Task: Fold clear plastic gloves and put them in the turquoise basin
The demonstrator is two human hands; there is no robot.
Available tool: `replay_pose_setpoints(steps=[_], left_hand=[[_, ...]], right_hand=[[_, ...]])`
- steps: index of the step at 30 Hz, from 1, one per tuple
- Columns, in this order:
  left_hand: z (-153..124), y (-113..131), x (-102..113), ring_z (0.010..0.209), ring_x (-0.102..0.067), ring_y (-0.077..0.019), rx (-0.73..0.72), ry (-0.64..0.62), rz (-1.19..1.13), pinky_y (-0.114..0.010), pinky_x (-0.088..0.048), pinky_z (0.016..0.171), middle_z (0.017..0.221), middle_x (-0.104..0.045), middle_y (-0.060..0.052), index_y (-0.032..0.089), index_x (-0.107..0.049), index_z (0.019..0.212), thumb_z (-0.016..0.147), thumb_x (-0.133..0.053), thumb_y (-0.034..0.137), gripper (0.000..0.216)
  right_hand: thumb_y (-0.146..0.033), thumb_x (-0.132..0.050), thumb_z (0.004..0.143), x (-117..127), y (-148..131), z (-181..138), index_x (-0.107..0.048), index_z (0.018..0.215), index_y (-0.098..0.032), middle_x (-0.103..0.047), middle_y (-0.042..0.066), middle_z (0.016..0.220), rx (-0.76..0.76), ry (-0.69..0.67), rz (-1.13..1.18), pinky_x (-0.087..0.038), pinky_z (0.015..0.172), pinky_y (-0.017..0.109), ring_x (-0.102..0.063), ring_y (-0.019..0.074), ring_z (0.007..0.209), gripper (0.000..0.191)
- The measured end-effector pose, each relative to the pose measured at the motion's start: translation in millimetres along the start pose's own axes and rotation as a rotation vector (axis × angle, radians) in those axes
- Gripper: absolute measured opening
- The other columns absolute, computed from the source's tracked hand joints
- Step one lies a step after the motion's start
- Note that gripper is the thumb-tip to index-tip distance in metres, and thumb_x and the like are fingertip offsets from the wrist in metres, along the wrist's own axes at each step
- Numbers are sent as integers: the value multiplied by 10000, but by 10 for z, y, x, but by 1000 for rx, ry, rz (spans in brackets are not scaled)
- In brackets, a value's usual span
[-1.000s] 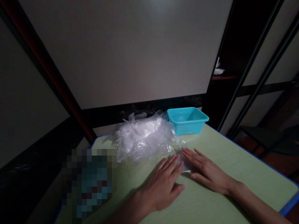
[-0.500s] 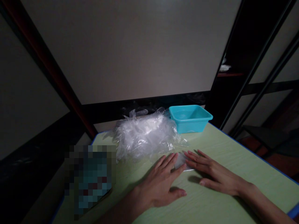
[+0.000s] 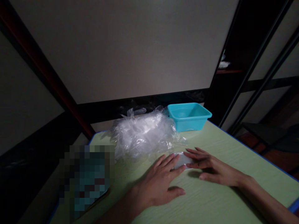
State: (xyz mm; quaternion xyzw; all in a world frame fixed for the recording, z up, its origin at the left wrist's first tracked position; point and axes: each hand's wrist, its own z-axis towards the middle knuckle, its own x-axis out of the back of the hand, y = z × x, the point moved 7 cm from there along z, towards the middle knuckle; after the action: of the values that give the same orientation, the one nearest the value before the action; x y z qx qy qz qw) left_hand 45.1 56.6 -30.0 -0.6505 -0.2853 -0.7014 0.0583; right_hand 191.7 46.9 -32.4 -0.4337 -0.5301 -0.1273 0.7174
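Observation:
A small folded piece of clear plastic [image 3: 181, 160] lies flat on the pale green table. My left hand [image 3: 161, 183] rests open on its left side, palm down, with the forefinger along the near edge and the thumb spread away. On the right side, my right hand [image 3: 211, 168] is open too, its fingertips touching the plastic and its fingers slightly bent. Parts of the plastic are hidden under the fingers. Just beyond my hands sits a heap of crumpled clear plastic [image 3: 144, 133], which looks like thin bags or disposable gloves.
A turquoise plastic basin [image 3: 190, 119] stands at the back of the table [image 3: 233, 149], beside the heap. At the left edge lies a pixelated object [image 3: 91, 180]. Pale cupboard panels [image 3: 140, 56] rise behind the table, and a dark open shelf is at the right.
My right hand's fingers have bent a little and its forefinger has drawn back toward me, showing more of the plastic. My left hand stays nearly in place. The view has shifted slightly.

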Motion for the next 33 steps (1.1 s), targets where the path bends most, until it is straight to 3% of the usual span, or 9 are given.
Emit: replay_pose_setpoints(steps=[10, 17, 23, 27, 33], left_hand=[[4, -56, 0, 1342, -95, -282, 63, 24, -75, -447, -173, 1067, 1479, -42, -42, 327, -346, 1329, 699, -660, 464, 717], [4, -61, -5, 1343, -83, -278, 39, 49, -67, -463, -190, 1053, 1479, -51, -78, 331, -343, 1329, 713, -643, 477, 699], [-4, -101, -8, 1343, -88, -293, 49, 107, -105, -474, -220, 1045, 1488, -38, -66, 328, -280, 1356, 641, -724, 427, 848], [-9, -89, 27, 1340, -132, -269, 21, 148, -112, -443, -230, 1051, 1478, -141, -55, 319, -367, 1319, 649, -727, 393, 764], [4, -77, 78, 1292, -272, -236, 1, 184, -111, -400, -263, 1041, 1397, -340, -67, 289, -511, 1222, 664, -717, 395, 604]], right_hand=[[-430, -556, 817, 1, 57, -22, -522, 1201, -358, -271, 10, 1441, -36, 8, 36, -143, 1050, 545, -171, 261, 1334, 392], [-408, -571, 812, 13, 58, -15, -567, 1158, -346, -316, 20, 1423, -44, 31, 45, -166, 1044, 547, -201, 266, 1325, 351], [-377, -577, 814, 33, 34, -9, -603, 1122, -306, -335, 27, 1416, -18, 80, 78, -176, 1055, 519, -243, 253, 1313, 316], [-368, -576, 816, 58, -22, 10, -605, 1125, -287, -352, 38, 1410, 31, 117, 98, -173, 1060, 501, -283, 252, 1296, 321], [-375, -573, 817, 28, -34, 28, -610, 1113, -310, -314, 27, 1427, 7, 61, 61, -147, 1057, 523, -233, 258, 1316, 306]])
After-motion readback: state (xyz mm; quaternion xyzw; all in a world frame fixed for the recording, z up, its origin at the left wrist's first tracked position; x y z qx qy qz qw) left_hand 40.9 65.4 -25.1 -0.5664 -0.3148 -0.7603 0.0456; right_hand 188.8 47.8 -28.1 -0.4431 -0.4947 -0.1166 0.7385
